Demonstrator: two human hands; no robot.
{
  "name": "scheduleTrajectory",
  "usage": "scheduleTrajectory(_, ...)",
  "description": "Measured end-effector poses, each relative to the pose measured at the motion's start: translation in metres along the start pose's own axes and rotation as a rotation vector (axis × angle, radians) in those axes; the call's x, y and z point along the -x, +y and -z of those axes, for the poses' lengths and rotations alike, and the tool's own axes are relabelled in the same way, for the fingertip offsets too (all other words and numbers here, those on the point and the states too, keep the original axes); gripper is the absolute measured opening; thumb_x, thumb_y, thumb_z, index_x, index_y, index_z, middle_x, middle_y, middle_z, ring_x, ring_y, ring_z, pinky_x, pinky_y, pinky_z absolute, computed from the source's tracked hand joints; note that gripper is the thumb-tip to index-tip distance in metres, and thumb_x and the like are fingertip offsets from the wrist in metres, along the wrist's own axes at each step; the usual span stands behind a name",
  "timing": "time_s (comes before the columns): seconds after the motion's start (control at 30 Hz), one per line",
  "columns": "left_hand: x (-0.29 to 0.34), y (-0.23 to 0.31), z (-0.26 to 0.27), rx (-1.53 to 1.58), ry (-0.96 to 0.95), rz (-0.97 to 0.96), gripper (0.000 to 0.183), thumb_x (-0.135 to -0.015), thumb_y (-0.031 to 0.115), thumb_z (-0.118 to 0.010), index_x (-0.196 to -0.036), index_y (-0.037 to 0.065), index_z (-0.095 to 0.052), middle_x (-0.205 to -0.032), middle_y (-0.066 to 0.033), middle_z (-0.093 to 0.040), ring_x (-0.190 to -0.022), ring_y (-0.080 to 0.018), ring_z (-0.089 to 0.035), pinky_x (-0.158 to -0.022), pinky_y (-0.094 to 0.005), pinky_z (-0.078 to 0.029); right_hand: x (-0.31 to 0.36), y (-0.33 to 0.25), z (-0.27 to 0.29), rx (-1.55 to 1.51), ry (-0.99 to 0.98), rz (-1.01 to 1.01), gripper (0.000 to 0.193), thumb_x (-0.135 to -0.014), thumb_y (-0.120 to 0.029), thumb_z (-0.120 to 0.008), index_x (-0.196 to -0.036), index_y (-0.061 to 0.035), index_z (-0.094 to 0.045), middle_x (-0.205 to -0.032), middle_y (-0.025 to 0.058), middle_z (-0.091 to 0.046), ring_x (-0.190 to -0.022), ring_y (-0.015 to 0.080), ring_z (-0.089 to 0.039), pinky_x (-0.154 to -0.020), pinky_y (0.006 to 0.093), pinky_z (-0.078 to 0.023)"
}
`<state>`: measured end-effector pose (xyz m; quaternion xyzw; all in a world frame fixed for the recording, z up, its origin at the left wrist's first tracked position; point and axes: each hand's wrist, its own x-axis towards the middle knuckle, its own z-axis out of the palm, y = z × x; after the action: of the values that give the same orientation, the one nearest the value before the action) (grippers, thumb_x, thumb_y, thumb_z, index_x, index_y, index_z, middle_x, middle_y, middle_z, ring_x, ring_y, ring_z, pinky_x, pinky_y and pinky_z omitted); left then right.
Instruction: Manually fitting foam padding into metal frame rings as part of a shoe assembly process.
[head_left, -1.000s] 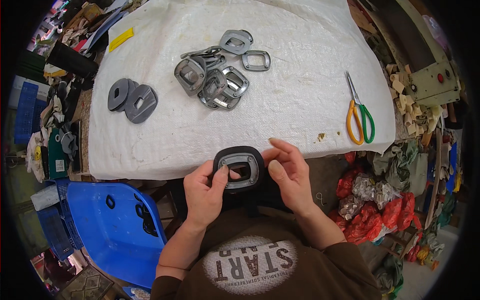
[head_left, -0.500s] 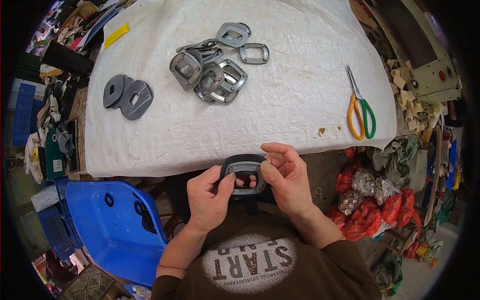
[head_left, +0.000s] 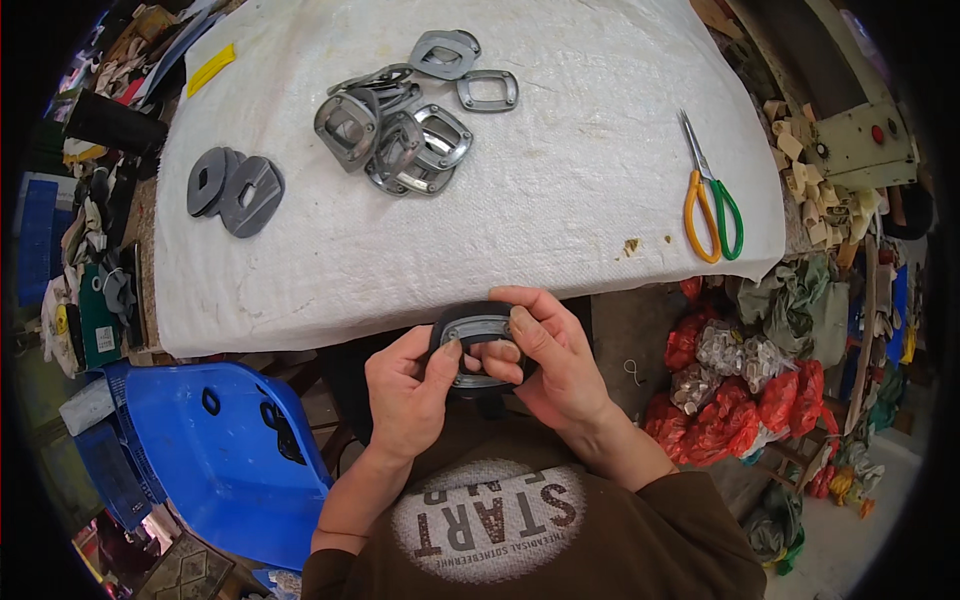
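Both hands hold a rounded metal frame (head_left: 478,326) with a black rim, just beyond the table's near edge and in front of my body. My left hand (head_left: 405,395) grips its left side, thumb lying on the metal. Around the right side, my right hand (head_left: 560,365) has its thumb on the upper right corner and some fingertips showing through the opening. On the table, a loose pile of similar metal frames (head_left: 396,150) lies ahead, some with grey pieces on them. Flat grey pads (head_left: 258,208) with cut-out centres overlap at the left.
A white woven sheet (head_left: 560,200) covers the table. Scissors (head_left: 707,175) with orange and green handles lie at right; a yellow strip (head_left: 211,70) is far left. Below left stands a blue basin (head_left: 220,480) with black rings inside. Red plastic bags (head_left: 720,425) sit at lower right.
My right fingers have curled further into the frame's opening, and both hands tilt the frame slightly. The whole view has shifted a little; the things on the table lie as before.
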<state>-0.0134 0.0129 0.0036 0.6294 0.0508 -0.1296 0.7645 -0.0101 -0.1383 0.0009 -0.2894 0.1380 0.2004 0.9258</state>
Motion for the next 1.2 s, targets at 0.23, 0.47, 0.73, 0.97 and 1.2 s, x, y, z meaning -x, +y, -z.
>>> scheduleTrajectory(0.23,-0.002,0.000,0.005,-0.001,0.005,0.035,0.016,-0.089,0.008,-0.052,-0.091,-0.006,-0.060,-0.076,-0.0053,-0.061,-0.069,-0.0073,-0.055,-0.062,-0.0204,-0.045,-0.001,-0.009,-0.010,-0.170,0.049,-0.106,0.051,-0.095,-0.041,-0.033,-0.128,-0.0023,-0.038,-0.078,0.0107,-0.051,-0.062,0.0167,-0.045,-0.063,0.0300,-0.042)
scheduleTrajectory(0.47,0.007,-0.003,-0.003,-0.018,-0.060,0.077,0.014,-0.088,0.007,-0.053,-0.091,-0.005,-0.060,-0.076,-0.0045,-0.061,-0.068,-0.0061,-0.055,-0.061,-0.0185,-0.044,0.003,0.000,0.015,-0.177,-0.046,-0.186,0.063,-0.094,-0.051,-0.021,-0.119,0.0001,-0.047,-0.052,0.0006,-0.029,-0.045,0.0135,-0.033,-0.059,0.0288,-0.041)
scheduleTrajectory(0.73,0.001,0.005,-0.002,-0.018,0.023,0.034,0.013,-0.088,0.005,-0.052,-0.093,-0.005,-0.058,-0.077,-0.0054,-0.061,-0.067,-0.0063,-0.055,-0.061,-0.0183,-0.045,0.003,-0.013,0.010,-0.180,-0.036,-0.149,0.059,-0.094,-0.044,-0.034,-0.134,-0.0019,-0.031,-0.102,0.0215,-0.058,-0.079,0.0287,-0.060,-0.078,0.0350,-0.047)
scheduleTrajectory(0.97,0.005,0.005,-0.008,-0.067,0.119,-0.053,0.012,-0.086,0.003,-0.052,-0.088,-0.005,-0.059,-0.075,-0.0053,-0.062,-0.065,-0.0060,-0.054,-0.060,-0.0191,-0.045,0.006,-0.007,0.006,0.074,0.010,0.043,0.055,-0.091,-0.019,-0.050,-0.136,-0.0020,-0.024,-0.101,0.0122,-0.057,-0.091,0.0179,-0.057,-0.083,0.0318,-0.044)
scheduleTrajectory(1.2,0.006,0.000,-0.011,-0.285,0.144,-0.213,0.010,-0.084,0.002,-0.054,-0.086,-0.004,-0.060,-0.070,-0.0038,-0.061,-0.060,-0.0054,-0.052,-0.054,-0.0193,-0.042,0.010,-0.003,-0.005,0.637,0.067,0.258,0.064,-0.076,0.003,-0.059,-0.133,-0.0018,-0.029,-0.097,0.0078,-0.053,-0.084,0.0128,-0.054,-0.078,0.0265,-0.045)
